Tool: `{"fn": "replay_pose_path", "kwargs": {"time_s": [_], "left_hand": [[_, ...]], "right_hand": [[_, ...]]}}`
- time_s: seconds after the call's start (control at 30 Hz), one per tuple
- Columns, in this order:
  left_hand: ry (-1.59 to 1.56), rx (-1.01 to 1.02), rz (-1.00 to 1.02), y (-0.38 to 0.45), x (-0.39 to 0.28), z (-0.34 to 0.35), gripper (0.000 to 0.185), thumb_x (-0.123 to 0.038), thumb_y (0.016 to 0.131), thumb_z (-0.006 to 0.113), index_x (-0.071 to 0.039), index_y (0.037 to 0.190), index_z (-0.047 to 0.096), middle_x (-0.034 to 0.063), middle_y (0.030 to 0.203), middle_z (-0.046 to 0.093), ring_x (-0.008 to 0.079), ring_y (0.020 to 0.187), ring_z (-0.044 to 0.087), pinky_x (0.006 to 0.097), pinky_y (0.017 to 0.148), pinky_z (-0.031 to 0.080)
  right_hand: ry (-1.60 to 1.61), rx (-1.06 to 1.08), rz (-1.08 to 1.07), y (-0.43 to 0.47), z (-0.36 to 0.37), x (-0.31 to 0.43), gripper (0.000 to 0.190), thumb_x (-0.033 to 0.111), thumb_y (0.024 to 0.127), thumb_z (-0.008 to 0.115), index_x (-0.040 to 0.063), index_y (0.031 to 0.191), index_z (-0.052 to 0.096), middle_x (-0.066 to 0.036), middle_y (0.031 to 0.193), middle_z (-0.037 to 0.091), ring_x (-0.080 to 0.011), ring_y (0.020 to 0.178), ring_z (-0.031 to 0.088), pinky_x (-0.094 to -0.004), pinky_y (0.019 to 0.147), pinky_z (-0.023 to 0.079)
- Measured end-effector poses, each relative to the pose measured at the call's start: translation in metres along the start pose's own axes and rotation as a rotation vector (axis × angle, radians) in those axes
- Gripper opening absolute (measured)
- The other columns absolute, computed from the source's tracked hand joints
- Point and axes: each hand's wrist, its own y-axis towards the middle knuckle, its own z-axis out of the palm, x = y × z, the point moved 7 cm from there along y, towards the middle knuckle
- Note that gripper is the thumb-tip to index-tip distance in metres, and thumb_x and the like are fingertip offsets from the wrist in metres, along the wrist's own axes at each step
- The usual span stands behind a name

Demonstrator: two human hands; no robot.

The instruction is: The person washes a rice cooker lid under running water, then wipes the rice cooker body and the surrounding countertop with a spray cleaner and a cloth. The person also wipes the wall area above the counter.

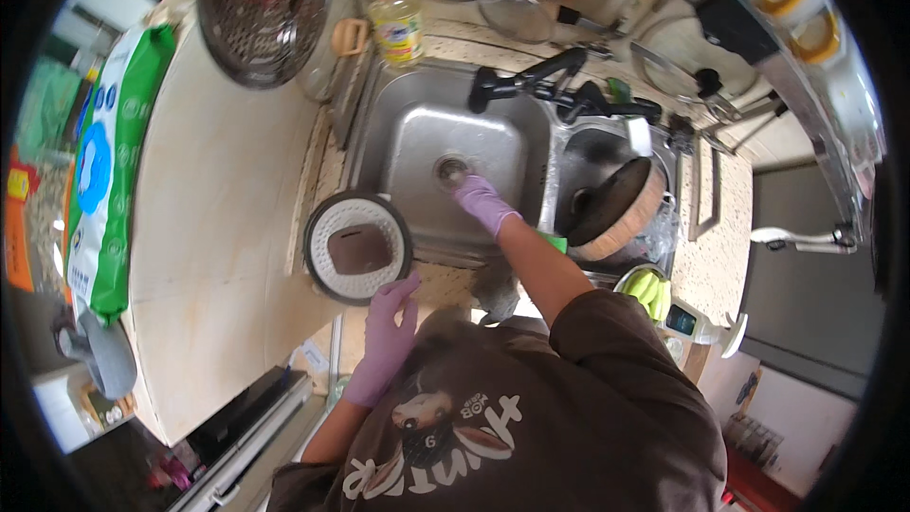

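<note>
My right hand (486, 200), in a pinkish-purple glove, reaches down into the large steel sink basin (398, 206). Its fingertips are at the drain (451, 169); whether they grip anything there is hidden. Gloved the same way, my left hand (389, 323) hovers in front of my body with fingers apart and nothing in them. Close to its fingertips is the dark rim of a round white perforated piece (321, 245). A brownish flat patch (360, 250) shows at the centre of that piece.
A black faucet (530, 82) reaches over the sink. A tilted pan (625, 217) occupies the smaller basin. Dish soap (397, 25) stands behind. On the left counter (213, 227) are a green-white packet (121, 171) and a large dark perforated pan (259, 14). Bananas (647, 291) sit right.
</note>
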Motion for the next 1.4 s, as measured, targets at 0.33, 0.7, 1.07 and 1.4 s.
{"fn": "replay_pose_path", "kwargs": {"time_s": [0.33, 0.7, 1.07, 1.4], "left_hand": [[0.045, 0.213, 0.141, 0.009, -0.015, 0.042, 0.029, 0.002, 0.091, 0.062, -0.005, 0.119, 0.066, 0.0135, 0.119, 0.061, 0.0234, 0.1, 0.062, 0.0347, 0.081, 0.056], [0.403, 0.929, 0.439, -0.063, -0.098, 0.156, 0.025, -0.017, 0.09, 0.067, -0.008, 0.114, 0.069, 0.0135, 0.112, 0.07, 0.0339, 0.103, 0.065, 0.0418, 0.089, 0.052], [0.12, 0.671, 0.668, -0.185, -0.233, 0.429, 0.097, -0.01, 0.087, 0.074, -0.001, 0.158, 0.009, 0.0189, 0.162, 0.024, 0.029, 0.148, 0.028, 0.0399, 0.119, 0.026], [-0.034, -0.11, 0.843, -0.136, -0.289, 0.57, 0.095, -0.013, 0.081, 0.08, 0.003, 0.155, 0.025, 0.0251, 0.141, 0.052, 0.0332, 0.127, 0.053, 0.0397, 0.108, 0.04]], "right_hand": [[0.678, -0.214, 0.138, -0.064, -0.061, 0.038, 0.028, 0.012, 0.097, 0.055, 0.011, 0.123, 0.064, -0.011, 0.114, 0.07, -0.0265, 0.095, 0.072, -0.0383, 0.081, 0.058], [1.764, 0.518, -0.181, -0.412, -0.124, -0.037, 0.047, 0.019, 0.094, 0.063, 0.0, 0.135, 0.051, -0.015, 0.12, 0.066, -0.0232, 0.102, 0.07, -0.0346, 0.083, 0.06], [2.129, -0.585, 0.012, -0.721, -0.13, -0.369, 0.055, 0.013, 0.097, 0.059, 0.003, 0.147, 0.041, -0.021, 0.132, 0.059, -0.0328, 0.107, 0.068, -0.0433, 0.088, 0.059], [2.174, -0.759, 0.157, -0.786, -0.114, -0.503, 0.06, 0.013, 0.095, 0.06, 0.005, 0.15, 0.038, -0.021, 0.134, 0.057, -0.0346, 0.105, 0.067, -0.0454, 0.085, 0.058]]}}
